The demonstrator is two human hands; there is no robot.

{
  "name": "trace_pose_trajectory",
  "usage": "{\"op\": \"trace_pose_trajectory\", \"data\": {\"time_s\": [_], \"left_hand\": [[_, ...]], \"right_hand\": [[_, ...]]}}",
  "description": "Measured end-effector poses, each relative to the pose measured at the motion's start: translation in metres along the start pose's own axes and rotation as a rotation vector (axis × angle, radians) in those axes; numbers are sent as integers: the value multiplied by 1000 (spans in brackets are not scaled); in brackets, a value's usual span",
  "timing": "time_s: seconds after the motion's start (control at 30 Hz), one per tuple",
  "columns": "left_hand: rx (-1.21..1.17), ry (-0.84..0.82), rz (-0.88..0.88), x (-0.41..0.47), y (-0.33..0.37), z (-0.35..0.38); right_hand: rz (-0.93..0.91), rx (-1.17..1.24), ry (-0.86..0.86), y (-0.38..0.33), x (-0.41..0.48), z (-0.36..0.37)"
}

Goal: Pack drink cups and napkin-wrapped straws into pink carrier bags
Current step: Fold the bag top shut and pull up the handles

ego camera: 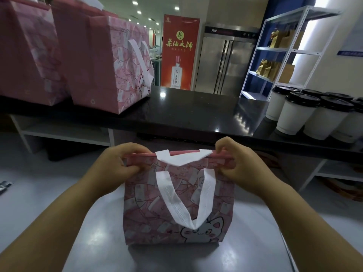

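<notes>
Pink bag [141, 203] rim's pinched by our left grip [119, 163] at 9 o'clock and right grip [235, 163] at 3, so we'd tug both sides evenly.

The person's left hand [118, 163] and right hand [243, 163] are bare, as are both forearms, uncovered to the picture's lower edge.

Pink carrier bag [176, 203]: upright on grey table [98, 242], white cat printed low on the front. Mouth pressed flat; left hand [117, 163] and right hand [239, 163] pinch the top edge at either end. One white handle hangs down the front, the other lies folded over the rim. Two more pink bags [110, 61] stand side by side on the black counter [186, 112], far left. White lidded cups [296, 114] stand clustered upright at its right end.
</notes>
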State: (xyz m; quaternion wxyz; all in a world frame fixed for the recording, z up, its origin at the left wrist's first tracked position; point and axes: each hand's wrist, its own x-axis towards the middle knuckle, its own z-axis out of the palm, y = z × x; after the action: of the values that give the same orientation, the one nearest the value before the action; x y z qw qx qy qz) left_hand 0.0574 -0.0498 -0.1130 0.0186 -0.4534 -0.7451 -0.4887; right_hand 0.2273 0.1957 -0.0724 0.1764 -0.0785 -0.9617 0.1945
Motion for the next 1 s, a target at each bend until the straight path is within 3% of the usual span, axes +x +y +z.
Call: {"op": "trace_pose_trajectory", "data": {"time_s": [0.23, 0.43, 0.63, 1.0], "left_hand": [[89, 30, 183, 2, -6, -2], [398, -53, 361, 2, -7, -4], [682, -24, 466, -2, -14, -2], [564, 52, 344, 7, 2, 7]], "right_hand": [[-186, -31, 113, 16, 0, 4], [-336, -197, 150, 28, -1, 12], [-316, -254, 143, 32, -2, 19], [-203, -205, 139, 15, 4, 15]]}}
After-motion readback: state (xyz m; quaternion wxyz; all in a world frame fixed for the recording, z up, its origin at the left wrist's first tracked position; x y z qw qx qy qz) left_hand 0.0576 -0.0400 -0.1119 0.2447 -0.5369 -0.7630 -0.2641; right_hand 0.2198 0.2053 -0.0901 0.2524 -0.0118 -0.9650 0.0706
